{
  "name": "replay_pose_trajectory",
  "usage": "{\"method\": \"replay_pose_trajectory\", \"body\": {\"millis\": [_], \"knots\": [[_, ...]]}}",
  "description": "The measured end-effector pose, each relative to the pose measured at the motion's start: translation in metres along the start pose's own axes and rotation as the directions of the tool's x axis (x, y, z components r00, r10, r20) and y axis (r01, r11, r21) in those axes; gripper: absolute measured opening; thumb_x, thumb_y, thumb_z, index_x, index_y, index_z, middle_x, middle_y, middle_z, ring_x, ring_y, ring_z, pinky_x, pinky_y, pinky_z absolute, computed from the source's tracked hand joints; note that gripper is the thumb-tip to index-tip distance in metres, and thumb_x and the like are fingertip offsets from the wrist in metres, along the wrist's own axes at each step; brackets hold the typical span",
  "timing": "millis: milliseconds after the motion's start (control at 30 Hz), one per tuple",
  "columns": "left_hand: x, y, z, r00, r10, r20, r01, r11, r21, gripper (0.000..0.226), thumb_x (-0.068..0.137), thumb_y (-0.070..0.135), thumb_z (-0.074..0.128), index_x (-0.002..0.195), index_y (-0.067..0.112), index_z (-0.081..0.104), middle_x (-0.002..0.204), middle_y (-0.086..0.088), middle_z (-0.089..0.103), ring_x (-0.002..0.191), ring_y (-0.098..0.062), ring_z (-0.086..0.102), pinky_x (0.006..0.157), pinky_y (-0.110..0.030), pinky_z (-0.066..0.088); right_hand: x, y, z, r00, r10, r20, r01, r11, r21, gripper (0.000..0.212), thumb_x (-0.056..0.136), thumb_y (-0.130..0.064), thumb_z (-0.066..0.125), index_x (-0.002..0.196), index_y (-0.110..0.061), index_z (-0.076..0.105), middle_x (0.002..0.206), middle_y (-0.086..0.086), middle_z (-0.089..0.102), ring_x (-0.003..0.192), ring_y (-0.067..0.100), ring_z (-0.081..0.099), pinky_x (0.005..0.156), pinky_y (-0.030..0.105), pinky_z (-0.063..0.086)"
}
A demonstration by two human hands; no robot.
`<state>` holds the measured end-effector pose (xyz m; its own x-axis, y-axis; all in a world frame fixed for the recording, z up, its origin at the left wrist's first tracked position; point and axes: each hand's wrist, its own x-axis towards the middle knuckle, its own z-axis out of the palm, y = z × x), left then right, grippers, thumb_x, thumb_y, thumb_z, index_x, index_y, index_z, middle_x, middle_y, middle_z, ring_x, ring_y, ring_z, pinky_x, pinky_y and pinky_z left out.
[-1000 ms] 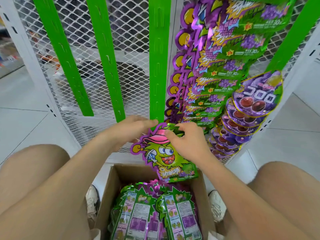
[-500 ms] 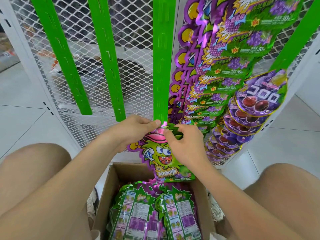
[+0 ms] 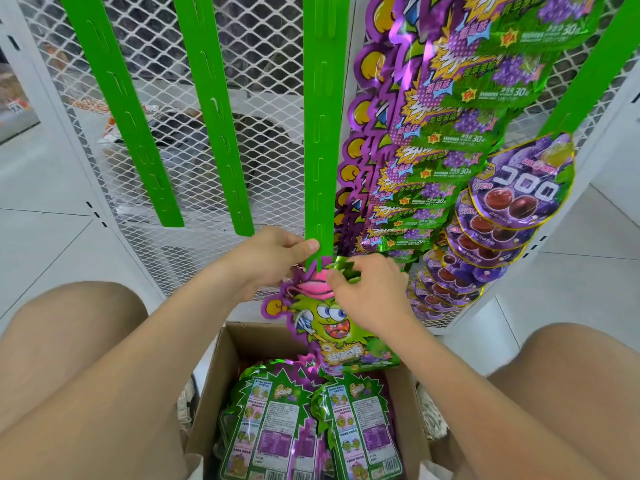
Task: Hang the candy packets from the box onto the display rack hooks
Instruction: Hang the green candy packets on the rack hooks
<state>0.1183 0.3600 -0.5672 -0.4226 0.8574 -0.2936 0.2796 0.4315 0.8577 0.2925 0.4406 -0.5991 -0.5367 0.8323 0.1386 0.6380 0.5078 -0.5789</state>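
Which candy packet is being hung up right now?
On the white mesh rack, find the third green strip from the left. The left hand pinches its bottom tip; there the right hand holds one candy packet above the cardboard box. It alone shows a green monster face in a pink hat.

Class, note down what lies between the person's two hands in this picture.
Head view: between the left hand and the right hand lie the candy packet's pink-hatted top and the green strip's lower end.

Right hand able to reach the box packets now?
Probably not yet: the right hand is busy pinching the held packet at the green strip; the box packets below lie mostly uncovered.
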Motion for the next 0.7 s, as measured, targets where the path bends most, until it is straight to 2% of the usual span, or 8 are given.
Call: {"method": "replay_pose_trajectory", "body": {"millis": [133,200,267,333,433,500,567,700], "knots": [[-0.001,-0.002,-0.001,0.983,0.176,-0.062,-0.159,0.964,0.211,0.045,0.104,0.044,0.062,0.081,0.006,0.068,0.068,-0.007,0.056,0.065,-0.013,0.053,0.067,-0.033,0.042,-0.003,0.003,0.002,0.996,0.009,0.093,-0.007,1.000,-0.022,0.039,0.099,-0.053,0.060,0.081,-0.020,0.070,0.079,0.000,0.072,0.097,0.035,0.063,0.087,0.044,0.045],[-0.002,-0.002,0.007,0.942,0.324,-0.082,-0.270,0.883,0.384,0.037,0.107,0.030,0.060,0.076,0.009,0.061,0.063,0.000,0.049,0.056,-0.007,0.044,0.061,-0.033,0.037,-0.001,0.004,-0.003,0.995,0.026,0.099,-0.022,0.999,-0.037,0.040,0.101,-0.054,0.060,0.110,-0.018,0.076,0.104,0.008,0.076,0.112,0.037,0.063,0.098,0.048,0.047],[-0.006,-0.007,0.016,0.908,0.400,-0.124,-0.292,0.818,0.495,0.014,0.106,0.022,0.061,0.116,0.015,0.068,0.100,-0.006,0.070,0.088,-0.015,0.065,0.080,-0.039,0.051,0.002,0.009,-0.003,0.994,0.049,0.102,-0.045,0.998,-0.039,0.046,0.099,-0.052,0.063,0.124,-0.015,0.073,0.110,0.009,0.077,0.115,0.035,0.065,0.102,0.049,0.048],[-0.012,-0.017,0.028,0.868,0.449,-0.210,-0.234,0.745,0.624,0.058,0.100,0.019,0.068,0.152,0.013,0.043,0.137,-0.013,0.057,0.120,-0.031,0.058,0.098,-0.049,0.051,0.001,0.016,0.001,0.999,0.034,0.034,-0.032,0.998,-0.049,0.033,0.095,-0.047,0.070,0.111,-0.018,0.073,0.099,0.004,0.076,0.103,0.030,0.068,0.094,0.046,0.054],[-0.021,-0.023,0.038,0.753,0.574,-0.320,-0.197,0.661,0.724,0.058,0.087,0.011,0.073,0.138,0.012,0.045,0.126,-0.011,0.050,0.109,-0.033,0.054,0.086,-0.046,0.050,-0.007,0.021,0.002,0.983,-0.007,-0.185,-0.020,0.989,-0.145,0.037,0.086,-0.028,0.078,0.114,-0.014,0.059,0.111,0.007,0.060,0.107,0.030,0.057,0.092,0.043,0.048],[-0.022,-0.028,0.041,0.785,0.581,-0.216,-0.297,0.659,0.691,0.038,0.088,0.012,0.070,0.122,0.016,0.052,0.112,-0.005,0.055,0.098,-0.029,0.057,0.079,-0.045,0.049,-0.016,0.025,0.004,0.993,-0.004,-0.120,-0.017,0.985,-0.174,0.036,0.084,-0.016,0.076,0.114,-0.010,0.056,0.114,0.010,0.056,0.108,0.031,0.054,0.091,0.040,0.045],[-0.023,-0.033,0.042,0.898,0.437,0.048,-0.380,0.716,0.585,0.018,0.095,0.016,0.066,0.112,0.019,0.059,0.098,0.003,0.065,0.091,-0.023,0.065,0.075,-0.037,0.051,-0.022,0.032,0.016,0.976,0.105,0.188,-0.061,0.972,-0.226,0.025,0.085,-0.013,0.071,0.108,-0.007,0.065,0.111,0.011,0.065,0.105,0.030,0.062,0.085,0.038,0.052],[-0.023,-0.049,0.049,0.862,0.086,0.500,-0.437,0.626,0.646,0.018,0.102,0.024,0.062,0.117,0.016,0.070,0.103,0.001,0.071,0.095,-0.019,0.066,0.078,-0.028,0.047,-0.043,0.065,0.060,0.717,0.282,0.638,0.007,0.912,-0.410,0.017,0.090,-0.015,0.067,0.081,-0.005,0.056,0.082,0.008,0.061,0.082,0.027,0.063,0.063,0.032,0.048]]}}
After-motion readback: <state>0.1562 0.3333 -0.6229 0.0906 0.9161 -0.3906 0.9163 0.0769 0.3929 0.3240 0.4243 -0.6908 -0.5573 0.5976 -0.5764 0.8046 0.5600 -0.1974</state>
